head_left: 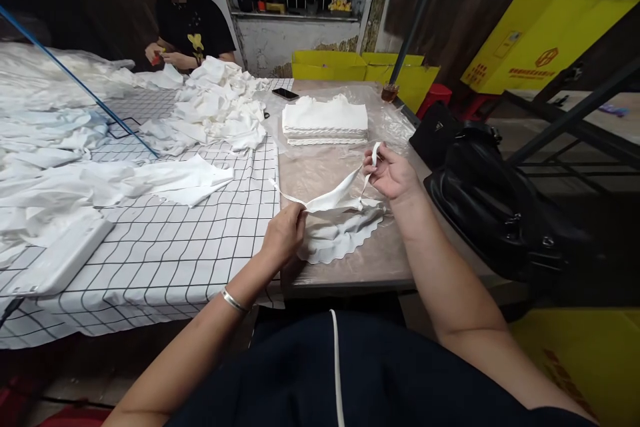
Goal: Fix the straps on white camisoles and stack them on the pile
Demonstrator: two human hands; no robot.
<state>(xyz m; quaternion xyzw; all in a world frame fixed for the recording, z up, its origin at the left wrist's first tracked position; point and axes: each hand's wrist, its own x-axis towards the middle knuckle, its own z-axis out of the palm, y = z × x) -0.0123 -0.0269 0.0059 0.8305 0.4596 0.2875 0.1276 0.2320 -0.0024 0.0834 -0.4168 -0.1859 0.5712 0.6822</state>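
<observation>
A white strappy garment, apparently a camisole (340, 238), lies partly on the plastic-covered table in front of me, its scalloped hem toward me. My left hand (286, 230) pinches its upper edge where one thin strap comes off to the left. Raised above the table, my right hand (389, 172) has its fingers closed on the other strap (367, 180), which loops up past the fingertips. The top edge is pulled taut between both hands. Just beyond them sits a neat stack of folded white garments (325, 121) with wavy edges.
Loose white garments (215, 103) heap on the checked cloth (200, 240) at left, near a white flat box (65, 257). A phone (285, 93) and a glass of brown drink (390, 92) lie farther back. Black bags (490, 200) crowd the right edge. A co-worker (195, 27) sits across.
</observation>
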